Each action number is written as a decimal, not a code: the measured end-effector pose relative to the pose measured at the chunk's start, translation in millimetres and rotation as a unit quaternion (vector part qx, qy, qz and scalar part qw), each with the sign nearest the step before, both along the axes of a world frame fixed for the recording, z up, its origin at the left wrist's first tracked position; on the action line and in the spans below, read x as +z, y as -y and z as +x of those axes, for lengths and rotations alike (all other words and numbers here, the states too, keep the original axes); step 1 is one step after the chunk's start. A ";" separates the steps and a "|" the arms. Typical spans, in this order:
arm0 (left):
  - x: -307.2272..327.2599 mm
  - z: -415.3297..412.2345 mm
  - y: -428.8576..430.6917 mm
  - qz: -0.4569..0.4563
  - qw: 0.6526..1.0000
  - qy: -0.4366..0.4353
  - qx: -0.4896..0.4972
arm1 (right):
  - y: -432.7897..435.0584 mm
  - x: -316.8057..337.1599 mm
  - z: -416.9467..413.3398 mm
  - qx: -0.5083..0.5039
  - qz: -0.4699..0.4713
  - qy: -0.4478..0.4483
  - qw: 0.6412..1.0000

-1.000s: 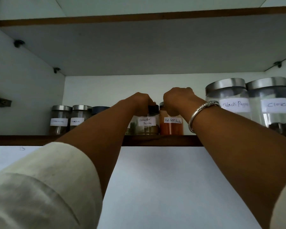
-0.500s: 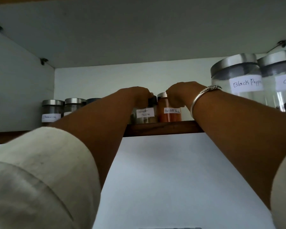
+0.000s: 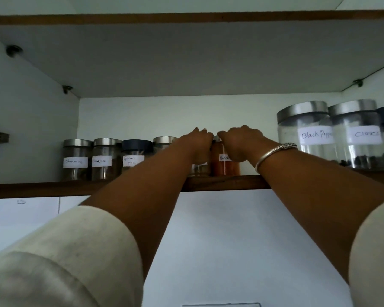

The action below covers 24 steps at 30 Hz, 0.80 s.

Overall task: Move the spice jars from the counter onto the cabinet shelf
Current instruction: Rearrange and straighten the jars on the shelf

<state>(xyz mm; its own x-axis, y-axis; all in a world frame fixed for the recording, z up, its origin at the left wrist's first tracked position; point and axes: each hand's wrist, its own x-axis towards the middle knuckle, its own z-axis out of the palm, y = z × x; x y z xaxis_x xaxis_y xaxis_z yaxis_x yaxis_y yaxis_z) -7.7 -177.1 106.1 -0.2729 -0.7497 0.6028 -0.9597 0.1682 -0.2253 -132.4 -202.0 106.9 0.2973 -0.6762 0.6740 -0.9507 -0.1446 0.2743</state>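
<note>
On the wooden cabinet shelf (image 3: 31, 189) stand two small jars side by side. My left hand (image 3: 197, 144) grips the top of the coriander powder jar (image 3: 199, 169); only the jar's base shows below the hand. My right hand (image 3: 239, 143), with a silver bangle at the wrist, grips the top of the red chilli powder jar (image 3: 224, 167), whose orange contents and part of the label are visible. Both jars rest on the shelf near its front edge.
Left of my hands stand a cinnamon jar (image 3: 75, 161), a second labelled jar (image 3: 101, 161), a dark-lidded garam masala jar (image 3: 134, 157) and a steel-lidded jar (image 3: 164, 141). To the right are the large Black Pepper jar (image 3: 306, 135) and Cloves jar (image 3: 359, 138). The shelf above hangs low.
Both hands have reached a little deeper over the two jars. My left hand now hides the coriander label. The view dipped and then rose again.
</note>
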 end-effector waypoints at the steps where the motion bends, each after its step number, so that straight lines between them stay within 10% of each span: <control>1: -1.0 0.2 -5.3 -0.005 1.000 0.003 -0.004 | -4.1 -0.7 -0.7 -0.001 -0.002 -0.005 1.000; 24: 6.1 -114.7 -132.9 -0.006 0.993 -0.016 -0.121 | -148.3 12.6 -144.7 -0.005 -0.077 -0.008 0.997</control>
